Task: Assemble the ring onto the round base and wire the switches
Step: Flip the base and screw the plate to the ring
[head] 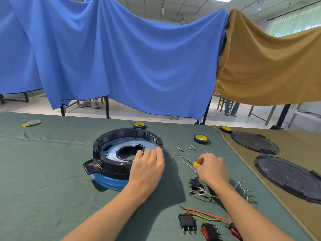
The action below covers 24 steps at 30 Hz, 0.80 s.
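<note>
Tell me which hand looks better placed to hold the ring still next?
Probably the left hand: its fingers rest on the black ring sitting on the blue base. The right hand is off to the side, pinching a small yellow thing beside the white wires.

Your black ring (pixel 104 162) sits level on the blue round base (pixel 111 184), its tab pointing left. To their right lies a small black switch (pixel 195 183) with white wires (pixel 186 163). Nearer you lie a black rocker switch (pixel 186 221) and a red switch (pixel 209 230).
</note>
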Available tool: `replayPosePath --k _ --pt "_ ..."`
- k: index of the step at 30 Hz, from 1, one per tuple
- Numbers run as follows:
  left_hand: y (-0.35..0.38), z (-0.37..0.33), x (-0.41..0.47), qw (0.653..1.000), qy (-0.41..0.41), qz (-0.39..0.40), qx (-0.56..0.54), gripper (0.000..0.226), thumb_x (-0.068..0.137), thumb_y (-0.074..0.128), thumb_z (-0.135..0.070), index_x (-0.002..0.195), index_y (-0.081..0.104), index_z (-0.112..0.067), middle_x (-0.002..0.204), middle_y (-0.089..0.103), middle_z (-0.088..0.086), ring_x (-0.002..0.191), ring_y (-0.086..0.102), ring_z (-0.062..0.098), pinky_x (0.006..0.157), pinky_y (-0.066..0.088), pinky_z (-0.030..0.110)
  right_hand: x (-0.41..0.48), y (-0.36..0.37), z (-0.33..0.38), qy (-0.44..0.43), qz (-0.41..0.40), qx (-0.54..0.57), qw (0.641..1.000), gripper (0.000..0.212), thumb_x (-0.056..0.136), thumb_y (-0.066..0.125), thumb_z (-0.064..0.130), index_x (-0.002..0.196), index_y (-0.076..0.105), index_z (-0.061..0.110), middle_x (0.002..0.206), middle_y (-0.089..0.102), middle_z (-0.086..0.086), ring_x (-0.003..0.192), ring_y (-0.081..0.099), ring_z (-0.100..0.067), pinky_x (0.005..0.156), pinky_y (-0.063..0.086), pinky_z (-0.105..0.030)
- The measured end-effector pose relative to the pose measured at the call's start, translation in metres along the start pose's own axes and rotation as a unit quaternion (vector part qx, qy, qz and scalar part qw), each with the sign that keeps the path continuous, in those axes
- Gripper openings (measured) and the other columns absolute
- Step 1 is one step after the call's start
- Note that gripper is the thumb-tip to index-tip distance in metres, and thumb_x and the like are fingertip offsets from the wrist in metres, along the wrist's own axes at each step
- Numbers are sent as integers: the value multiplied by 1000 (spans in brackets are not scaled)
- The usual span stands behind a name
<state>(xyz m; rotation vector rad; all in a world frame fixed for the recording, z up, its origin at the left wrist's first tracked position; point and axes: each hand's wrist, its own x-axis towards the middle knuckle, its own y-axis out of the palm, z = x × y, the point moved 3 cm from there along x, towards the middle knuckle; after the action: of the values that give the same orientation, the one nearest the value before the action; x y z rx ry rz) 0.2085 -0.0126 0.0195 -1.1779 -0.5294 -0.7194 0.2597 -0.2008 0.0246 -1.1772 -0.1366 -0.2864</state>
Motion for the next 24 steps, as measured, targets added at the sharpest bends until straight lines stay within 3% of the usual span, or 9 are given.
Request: replayPosePath --k 5,9,14,19,24 --pt "0 38 -25 988 71 -129 -53 31 86 64 -29 104 73 -4 67 62 1 61 59 23 56 47 33 4 5 2 -26 59 -38 997 19 89 61 24 107 66 26 110 66 -6 100 60 -28 82 50 -36" --pt "2 65 -37 980 92 -156 -86 30 90 62 -29 102 73 -5 72 66 1 62 61 23 57 49 36 8 5 6 -34 89 -76 993 17 88 56 22 104 63 20 109 64 -8 96 59 -30 81 52 -37" --pt "-2 55 -32 984 7 -157 -82 24 91 61 -30 85 71 -9 69 64 0 66 61 26 62 48 39 14 5 16 -59 71 -115 989 9 88 53 22 91 60 18 95 64 -8 80 51 -28 68 43 -32" --pt "-1 24 -19 987 -100 -117 -48 25 85 67 -35 91 71 -11 70 62 0 68 60 24 68 42 37 22 11 23 -89 67 -71 991 18 88 53 24 94 69 19 98 67 -10 85 55 -30 67 44 -32" --pt "10 32 -22 984 -40 -172 -1 25 88 64 -29 100 75 -10 65 61 -2 65 60 22 70 43 36 38 17 28 -141 90 -3 986 21 90 52 22 99 71 23 105 70 -9 99 62 -30 85 53 -43"
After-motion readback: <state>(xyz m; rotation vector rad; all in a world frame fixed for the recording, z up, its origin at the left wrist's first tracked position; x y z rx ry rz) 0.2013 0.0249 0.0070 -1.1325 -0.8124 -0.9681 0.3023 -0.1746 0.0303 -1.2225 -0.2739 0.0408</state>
